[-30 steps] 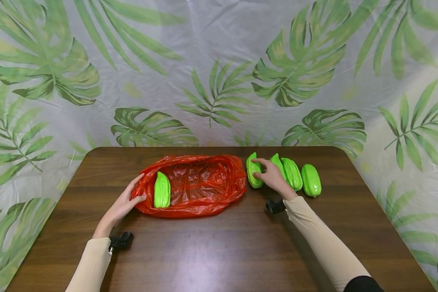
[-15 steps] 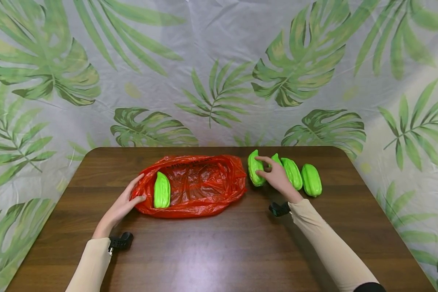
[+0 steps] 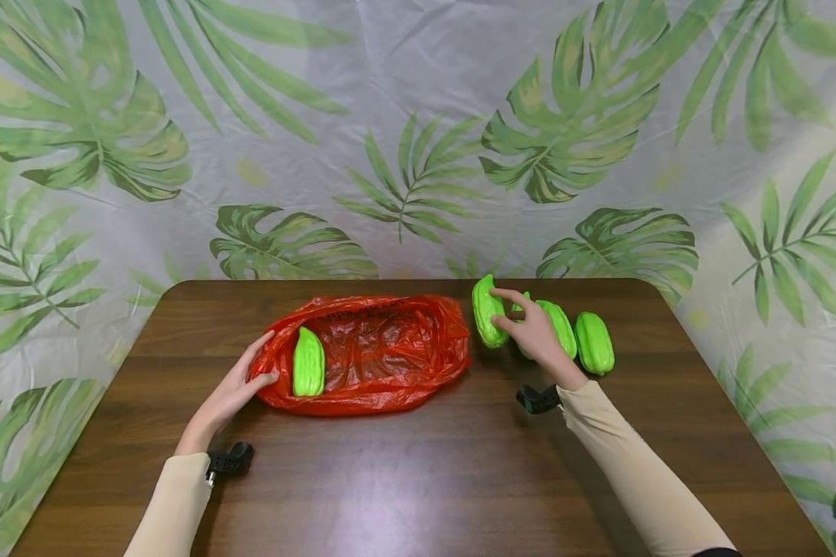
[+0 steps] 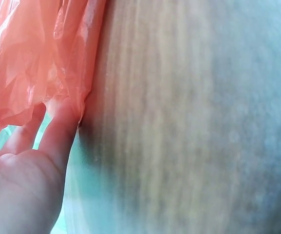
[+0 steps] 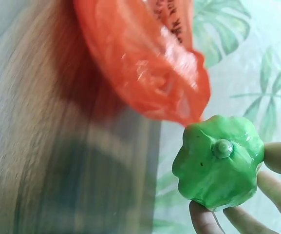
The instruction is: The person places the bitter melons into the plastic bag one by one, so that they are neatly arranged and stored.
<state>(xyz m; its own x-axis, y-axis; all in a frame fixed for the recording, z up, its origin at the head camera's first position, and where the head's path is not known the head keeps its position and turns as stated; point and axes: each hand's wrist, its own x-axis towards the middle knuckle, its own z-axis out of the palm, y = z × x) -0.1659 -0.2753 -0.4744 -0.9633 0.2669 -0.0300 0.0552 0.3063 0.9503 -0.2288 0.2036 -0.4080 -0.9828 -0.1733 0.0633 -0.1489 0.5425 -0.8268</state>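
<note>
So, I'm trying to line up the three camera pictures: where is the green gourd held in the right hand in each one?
Head: the green gourd is right of centre, held in the right hand, beside the bag's right end.
Left wrist: not in it.
Right wrist: lower right, the green gourd seen end-on.
Shared landmark: the red bag, upper left in the left wrist view, upper middle in the right wrist view.

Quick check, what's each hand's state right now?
Left hand: touching the left end of a crumpled red plastic bag; whether it grips cannot be told.
Right hand: holding a glossy green, ridged, oblong vegetable.
</note>
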